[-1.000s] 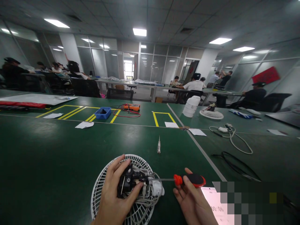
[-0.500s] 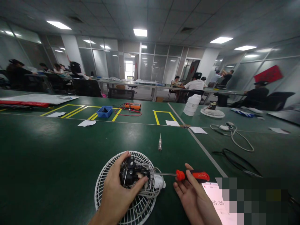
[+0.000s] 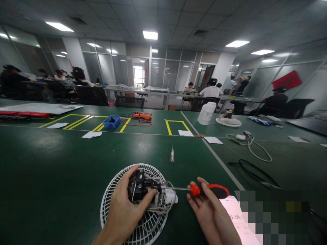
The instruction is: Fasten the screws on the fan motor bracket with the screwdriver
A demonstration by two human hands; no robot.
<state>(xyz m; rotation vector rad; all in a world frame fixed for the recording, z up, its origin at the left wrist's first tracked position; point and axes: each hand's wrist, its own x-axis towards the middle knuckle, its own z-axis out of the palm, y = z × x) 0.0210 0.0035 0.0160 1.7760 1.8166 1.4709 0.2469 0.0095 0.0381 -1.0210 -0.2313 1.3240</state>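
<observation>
A white round fan grille (image 3: 116, 197) lies flat on the green table (image 3: 63, 170) near its front edge. On the grille sits a black motor block (image 3: 139, 187) with white wiring. My left hand (image 3: 125, 212) is wrapped round that block, thumb and fingers on its sides. My right hand (image 3: 208, 212) grips a screwdriver with a red and black handle (image 3: 212, 190). Its steel shaft runs left, and the tip rests against the motor block.
A small silver tester pen (image 3: 172, 154) lies beyond the grille. Black and white cables (image 3: 251, 149) trail at the right. Farther back are a blue tray (image 3: 112, 121), an orange multimeter (image 3: 143, 115), paper slips, another fan grille (image 3: 228, 121). People sit at distant tables.
The view has shifted slightly. My right hand has slid up along the screwdriver handle, and the tool stays against the motor block. My left hand keeps its hold.
</observation>
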